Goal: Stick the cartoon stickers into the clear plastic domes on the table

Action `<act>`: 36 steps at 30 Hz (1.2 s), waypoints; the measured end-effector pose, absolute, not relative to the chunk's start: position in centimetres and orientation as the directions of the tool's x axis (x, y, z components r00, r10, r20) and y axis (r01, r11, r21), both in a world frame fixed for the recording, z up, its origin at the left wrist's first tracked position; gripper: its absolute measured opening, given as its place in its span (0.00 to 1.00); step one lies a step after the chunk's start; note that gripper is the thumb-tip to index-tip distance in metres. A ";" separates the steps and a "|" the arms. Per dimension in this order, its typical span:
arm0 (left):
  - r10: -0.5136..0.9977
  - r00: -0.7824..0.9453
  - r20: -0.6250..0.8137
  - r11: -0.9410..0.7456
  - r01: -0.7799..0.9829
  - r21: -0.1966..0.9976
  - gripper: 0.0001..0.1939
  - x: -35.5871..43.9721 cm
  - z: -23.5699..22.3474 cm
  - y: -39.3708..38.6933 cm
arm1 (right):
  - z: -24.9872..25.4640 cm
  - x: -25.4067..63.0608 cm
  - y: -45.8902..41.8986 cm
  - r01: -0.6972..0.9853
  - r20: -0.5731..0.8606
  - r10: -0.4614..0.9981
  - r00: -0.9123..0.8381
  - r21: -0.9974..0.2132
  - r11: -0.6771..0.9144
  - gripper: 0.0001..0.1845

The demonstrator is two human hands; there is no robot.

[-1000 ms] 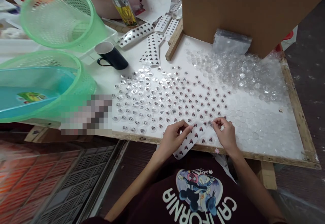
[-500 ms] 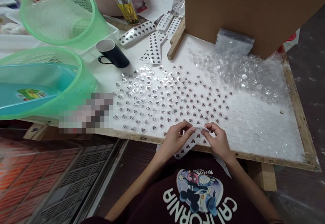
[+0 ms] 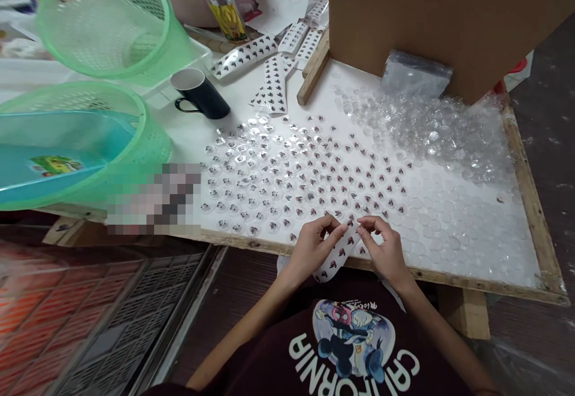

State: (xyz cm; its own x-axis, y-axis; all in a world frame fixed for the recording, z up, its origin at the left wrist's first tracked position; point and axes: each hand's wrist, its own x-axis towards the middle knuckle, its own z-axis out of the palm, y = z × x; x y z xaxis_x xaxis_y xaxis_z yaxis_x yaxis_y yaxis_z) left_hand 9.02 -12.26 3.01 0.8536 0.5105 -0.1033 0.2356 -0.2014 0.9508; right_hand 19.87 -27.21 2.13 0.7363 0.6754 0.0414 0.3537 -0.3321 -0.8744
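Strip of white paper with small dark-and-red printed motifs at the lower centre of the frame, slanting over the front edge of a white-topped, wood-edged bench and hanging partly past it, above a dark maroon shirt with white lettering. Pinched at its upper left side between thumb and fingers of the left hand. Just beside its upper right side, thumb and forefinger of the right hand, close together at the tips; too small to tell whether gripping the strip's edge or a single sticker.

Beyond both hands, across the middle of the frame, clear round discs with small printed motifs, laid out in loose rows. Right of the right hand, bare clear round discs, spread flat, with a shiny heap of clear plastic discs behind. At upper right, a flat clear plastic bag in front of a tall brown cardboard panel. At upper centre, loose white sticker sheets near a short wooden bar. Left of those, a black mug with a white interior. At left, two green mesh baskets, with a turquoise plastic tub inside the nearer.
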 end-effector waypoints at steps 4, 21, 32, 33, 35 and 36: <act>0.519 0.847 -0.114 -0.203 0.252 0.946 0.18 9.0 3.0 -12.2 | 2.5 19.8 -27.2 0.478 0.169 0.660 0.732 -0.818 -0.321 0.07; 0.393 0.915 -0.094 -0.228 0.196 0.954 0.17 9.5 3.2 -12.8 | 2.7 19.4 -26.4 0.237 0.111 0.596 0.795 -0.962 -0.136 0.18; 0.391 0.916 -0.094 -0.277 0.214 0.937 0.15 9.2 2.7 -12.1 | 3.1 23.4 -31.0 0.182 0.109 0.365 0.925 -0.968 -0.173 0.21; 0.406 0.909 -0.094 -0.276 0.220 0.936 0.15 9.2 2.6 -11.9 | 2.8 23.9 -31.9 0.175 0.083 0.363 0.928 -0.958 -0.229 0.22; 0.428 0.898 -0.097 -0.276 0.232 0.933 0.14 9.1 2.3 -11.7 | 2.1 24.4 -33.5 0.144 -0.001 0.395 0.919 -0.930 -0.338 0.22; 0.434 0.896 -0.098 -0.276 0.236 0.932 0.14 9.1 2.2 -11.6 | 1.8 24.3 -34.2 0.123 -0.051 0.418 0.907 -0.917 -0.379 0.22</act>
